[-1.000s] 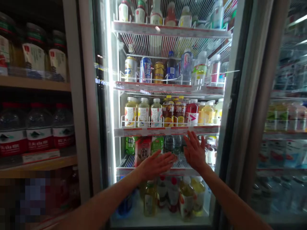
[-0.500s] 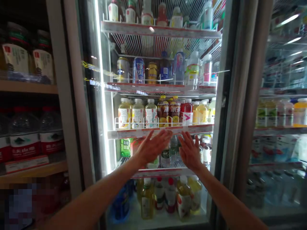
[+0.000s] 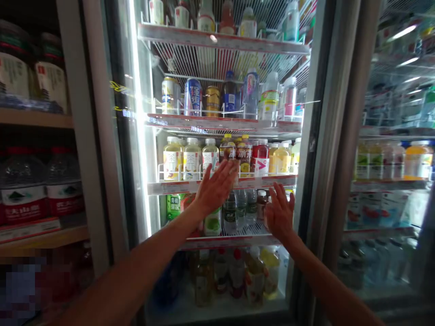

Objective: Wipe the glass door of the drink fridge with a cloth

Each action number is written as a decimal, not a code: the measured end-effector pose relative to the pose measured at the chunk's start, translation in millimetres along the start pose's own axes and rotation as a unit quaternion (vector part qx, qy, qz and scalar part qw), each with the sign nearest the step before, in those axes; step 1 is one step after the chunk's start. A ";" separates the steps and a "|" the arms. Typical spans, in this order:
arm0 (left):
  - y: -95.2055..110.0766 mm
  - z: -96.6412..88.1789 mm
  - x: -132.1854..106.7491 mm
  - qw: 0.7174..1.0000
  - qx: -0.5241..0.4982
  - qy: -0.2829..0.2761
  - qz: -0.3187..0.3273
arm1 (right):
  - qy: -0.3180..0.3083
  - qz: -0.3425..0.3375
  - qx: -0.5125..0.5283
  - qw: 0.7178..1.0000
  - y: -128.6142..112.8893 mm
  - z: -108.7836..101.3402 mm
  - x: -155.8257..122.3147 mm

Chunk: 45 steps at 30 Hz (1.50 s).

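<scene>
Both my hands are stretched out flat against the glass door [image 3: 142, 149] of a lit drinks fridge. My left hand [image 3: 215, 188] is open, fingers spread, in front of the price rail [image 3: 190, 185] under the row of pale tea bottles [image 3: 191, 159]. My right hand [image 3: 280, 213] is open too, lower and to the right, near the door's right frame [image 3: 312, 149], in front of small water bottles [image 3: 242, 206]. Neither hand holds anything.
The fridge has several wire shelves with cans [image 3: 193, 97], juice bottles [image 3: 260, 156] and more bottles at the bottom [image 3: 234, 271]. To the left stand wooden shelves [image 3: 37, 120] with large water bottles [image 3: 23, 190]. A second glass-door fridge [image 3: 394, 158] stands to the right.
My left hand rose from the lower shelf level up to the tea-bottle shelf rail. My right hand shifted a little right. The view drifted so the fridge sits further left.
</scene>
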State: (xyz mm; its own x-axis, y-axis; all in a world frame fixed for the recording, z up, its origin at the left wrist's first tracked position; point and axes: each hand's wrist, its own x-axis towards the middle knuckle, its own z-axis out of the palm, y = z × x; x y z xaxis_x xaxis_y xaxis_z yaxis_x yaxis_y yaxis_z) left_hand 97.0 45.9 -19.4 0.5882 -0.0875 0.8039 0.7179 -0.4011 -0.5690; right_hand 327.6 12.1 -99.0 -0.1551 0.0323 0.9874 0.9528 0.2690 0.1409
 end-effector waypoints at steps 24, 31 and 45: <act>34.6 19.4 31.1 0.977 -0.055 -0.057 0.200 | -0.032 0.018 -0.032 0.999 17.3 -24.1 -23.5; 20.9 18.1 61.0 0.998 -0.032 0.000 0.060 | -0.032 0.031 -0.027 0.999 18.8 -25.7 -22.2; 12.6 4.6 -11.1 0.996 -0.064 0.011 -0.069 | 0.008 -0.021 0.009 1.000 -52.5 21.7 44.3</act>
State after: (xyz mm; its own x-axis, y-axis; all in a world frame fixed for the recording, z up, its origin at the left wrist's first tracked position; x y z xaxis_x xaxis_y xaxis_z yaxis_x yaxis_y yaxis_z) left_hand 101.2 46.0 -36.3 0.4777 -0.0420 0.8775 0.7380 -0.5227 -0.4267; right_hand 265.0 20.3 -64.2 -0.1906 0.0043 0.9817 0.9404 0.2877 0.1814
